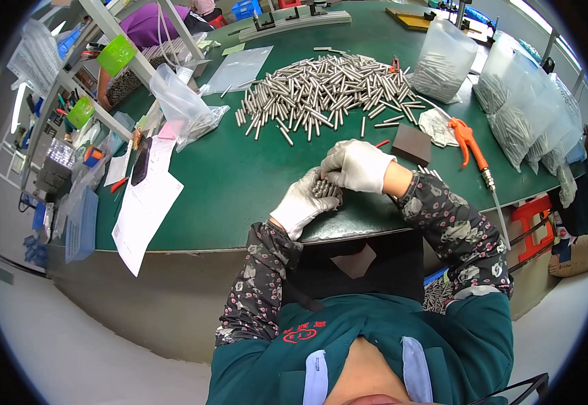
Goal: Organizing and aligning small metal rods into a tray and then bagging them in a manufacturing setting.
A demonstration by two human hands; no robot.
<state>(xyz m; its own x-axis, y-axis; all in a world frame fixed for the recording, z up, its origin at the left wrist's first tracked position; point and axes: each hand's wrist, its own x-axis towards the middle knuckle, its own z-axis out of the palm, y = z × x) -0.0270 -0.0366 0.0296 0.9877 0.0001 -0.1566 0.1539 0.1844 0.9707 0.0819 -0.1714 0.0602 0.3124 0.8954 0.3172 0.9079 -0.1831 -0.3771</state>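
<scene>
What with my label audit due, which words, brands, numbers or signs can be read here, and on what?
Green shirt: red lettering on the chest; I won't copy its wording.
White sheet: faint print, too small to read.
Metal pins and white gloves: no text I can make out.

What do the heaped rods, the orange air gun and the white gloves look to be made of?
Heaped rods: probably bare metal, perhaps steel; silvery with bright highlights.
Orange air gun: likely plastic, smooth and shiny, with a silvery, seemingly metal fitting at one end.
White gloves: apparently fabric, matt and softly wrinkled; fibre unclear.
</scene>
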